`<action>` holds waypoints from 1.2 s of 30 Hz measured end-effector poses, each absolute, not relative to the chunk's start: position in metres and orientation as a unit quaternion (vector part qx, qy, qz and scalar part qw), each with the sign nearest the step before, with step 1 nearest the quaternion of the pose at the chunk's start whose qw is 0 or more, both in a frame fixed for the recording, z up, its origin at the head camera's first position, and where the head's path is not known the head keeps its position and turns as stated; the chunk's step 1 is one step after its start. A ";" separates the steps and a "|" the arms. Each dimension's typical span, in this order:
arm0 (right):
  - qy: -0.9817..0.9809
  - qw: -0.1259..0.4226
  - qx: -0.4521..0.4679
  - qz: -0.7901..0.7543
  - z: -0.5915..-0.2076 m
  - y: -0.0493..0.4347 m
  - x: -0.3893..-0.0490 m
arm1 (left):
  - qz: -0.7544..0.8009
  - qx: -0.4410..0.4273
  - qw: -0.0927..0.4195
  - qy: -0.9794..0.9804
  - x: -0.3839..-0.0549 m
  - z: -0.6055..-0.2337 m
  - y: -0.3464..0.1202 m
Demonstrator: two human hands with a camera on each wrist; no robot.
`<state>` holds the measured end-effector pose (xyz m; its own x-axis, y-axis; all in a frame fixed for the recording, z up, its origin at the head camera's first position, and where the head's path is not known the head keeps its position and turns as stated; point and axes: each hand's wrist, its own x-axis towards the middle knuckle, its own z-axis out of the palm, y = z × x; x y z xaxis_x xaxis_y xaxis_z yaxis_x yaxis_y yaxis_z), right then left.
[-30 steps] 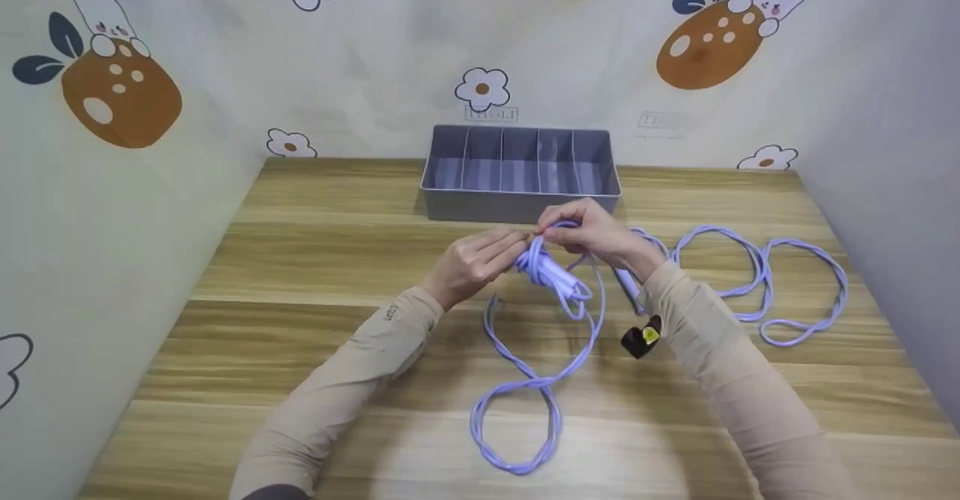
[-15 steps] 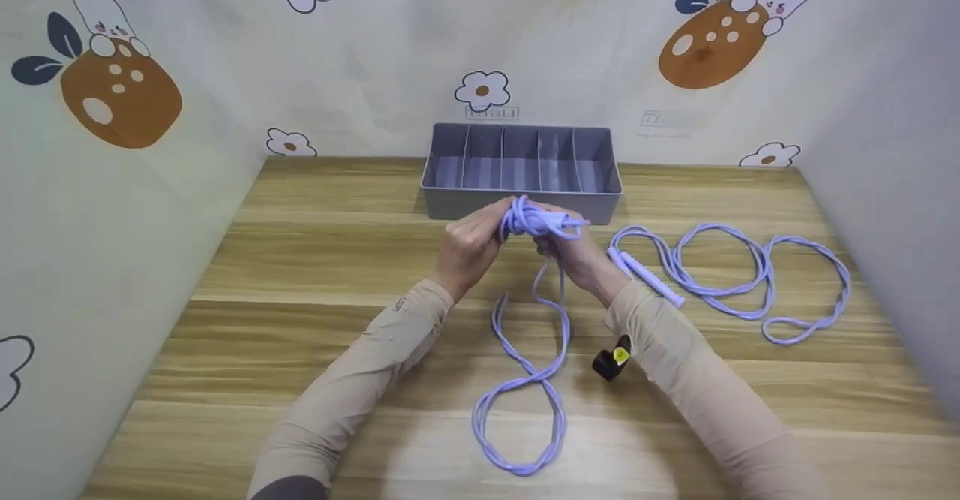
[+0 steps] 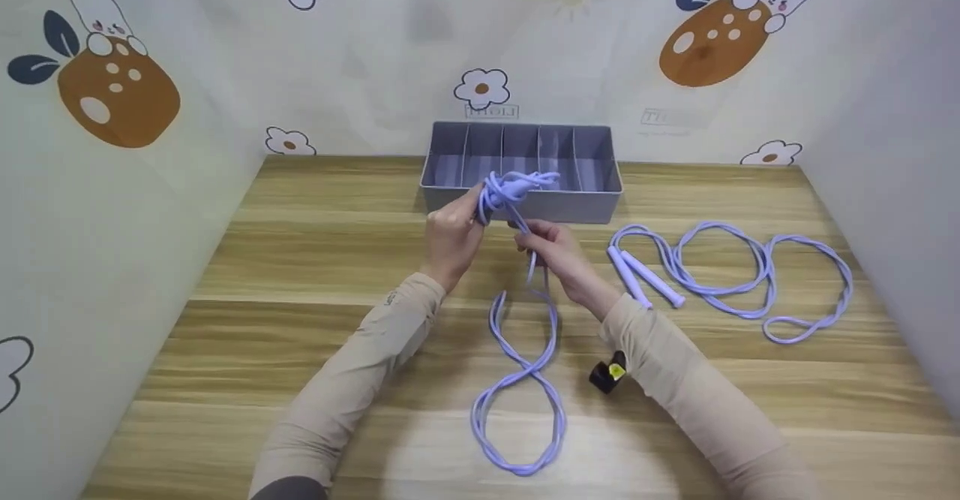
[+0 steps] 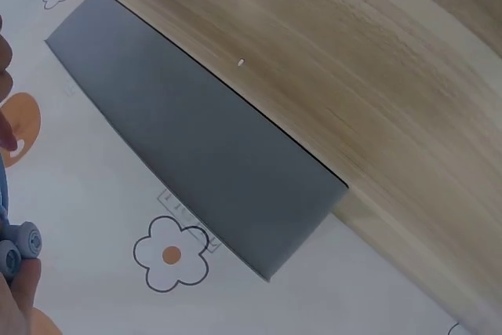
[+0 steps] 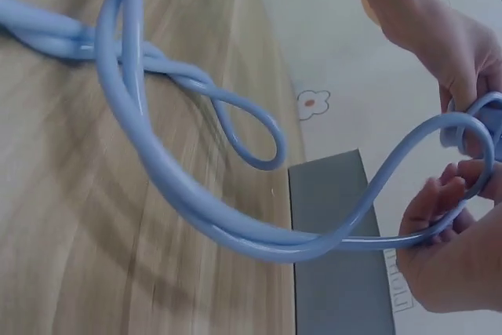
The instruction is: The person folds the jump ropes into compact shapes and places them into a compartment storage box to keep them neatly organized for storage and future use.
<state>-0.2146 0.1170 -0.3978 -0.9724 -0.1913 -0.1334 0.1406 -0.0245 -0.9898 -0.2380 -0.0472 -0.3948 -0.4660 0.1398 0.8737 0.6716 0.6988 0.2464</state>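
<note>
A pale blue jump rope [image 3: 523,471] has its handles bundled together with turns of cord wound round them [image 3: 513,189]. My left hand [image 3: 454,239] grips this bundle in front of the grey divided box; the handle ends [image 4: 30,239] show at the left edge of the left wrist view. Just below and to the right, my right hand [image 3: 559,254] pinches the cord that leads off the bundle. In the right wrist view, a loop of cord [image 5: 376,186] runs between that hand and the left one. Lower down, the twisted cord lies in a figure eight on the table.
A second pale blue jump rope [image 3: 766,275] lies coiled at the right, its two handles [image 3: 652,279] side by side. The grey box [image 3: 517,206] with several compartments stands at the back. A black piece with a yellow mark [image 3: 606,374] is at the right wrist.
The wound bundle has risen and shifted left and away, toward the box. My right hand has come down from the bundle's top to the cord below it. Both handles of the second rope now show.
</note>
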 end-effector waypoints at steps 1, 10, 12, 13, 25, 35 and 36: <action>0.697 0.113 -0.023 -0.708 -0.397 0.116 -0.213 | -0.294 -0.246 0.446 -0.809 -0.238 -0.395 -0.048; 0.700 0.086 -0.077 -0.705 -0.392 0.111 -0.199 | -0.298 -0.191 0.407 -0.842 -0.241 -0.392 -0.054; 0.696 0.086 -0.079 -0.708 -0.392 0.110 -0.196 | -0.300 -0.178 0.397 -0.849 -0.241 -0.391 -0.055; 0.695 0.088 -0.079 -0.709 -0.392 0.110 -0.195 | -0.301 -0.172 0.392 -0.852 -0.241 -0.390 -0.055; 0.674 0.108 -0.068 -0.727 -0.393 0.104 -0.179 | -0.331 -0.099 0.386 -0.856 -0.251 -0.387 -0.056; 0.615 0.190 -0.016 -0.765 -0.385 0.112 -0.180 | -0.329 -0.070 0.380 -0.862 -0.254 -0.382 -0.060; 0.612 0.195 -0.013 -0.766 -0.383 0.113 -0.181 | -0.327 -0.068 0.377 -0.864 -0.255 -0.380 -0.060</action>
<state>-0.1807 0.1127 -0.3834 -0.9237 -0.3148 -0.2184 0.2825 -0.1745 -0.9432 -0.2547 -0.0603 -0.3797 -0.7061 -0.1285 0.6964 0.3643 0.7774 0.5128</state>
